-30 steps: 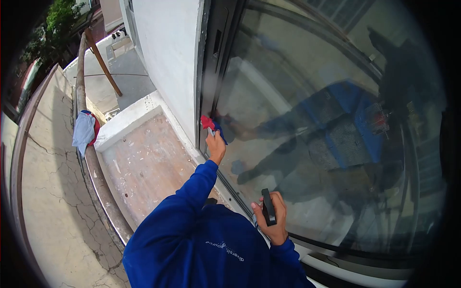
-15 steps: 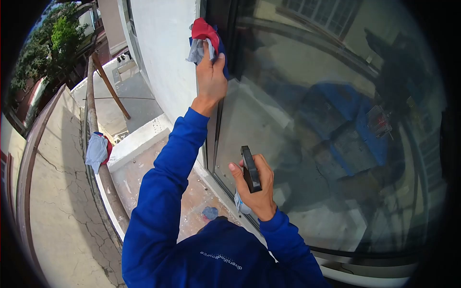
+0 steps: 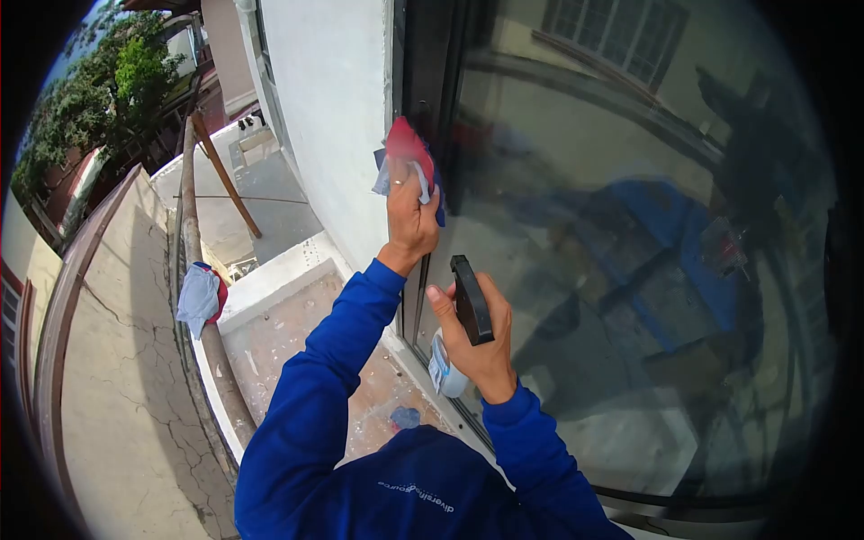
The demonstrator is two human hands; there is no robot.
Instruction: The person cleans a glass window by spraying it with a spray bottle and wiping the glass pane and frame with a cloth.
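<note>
My left hand (image 3: 412, 220) grips a bunched red, grey and blue cloth (image 3: 407, 144) and presses it against the dark window frame (image 3: 423, 90), at the white wall's edge. My right hand (image 3: 481, 346) is lower, in front of the glass pane (image 3: 576, 378), with its fingers wrapped round a spray bottle. The black head of the spray bottle (image 3: 470, 301) points up, and part of its clear, labelled body shows below the hand. The glass reflects a building, a blue shape and a dark figure.
A second grey and red cloth (image 3: 200, 297) hangs over a rusty pipe rail (image 3: 190, 198) on the left. Below lies a paint-spotted ledge floor (image 3: 297, 360) with a small bluish-grey lump (image 3: 405, 418). A cracked wall (image 3: 117, 360) stands beyond the rail, and a white wall (image 3: 333, 117) adjoins the frame.
My left hand has moved down along the window frame with the cloth. My right hand stays nearly in place with the spray bottle, and more of the bottle's body shows now.
</note>
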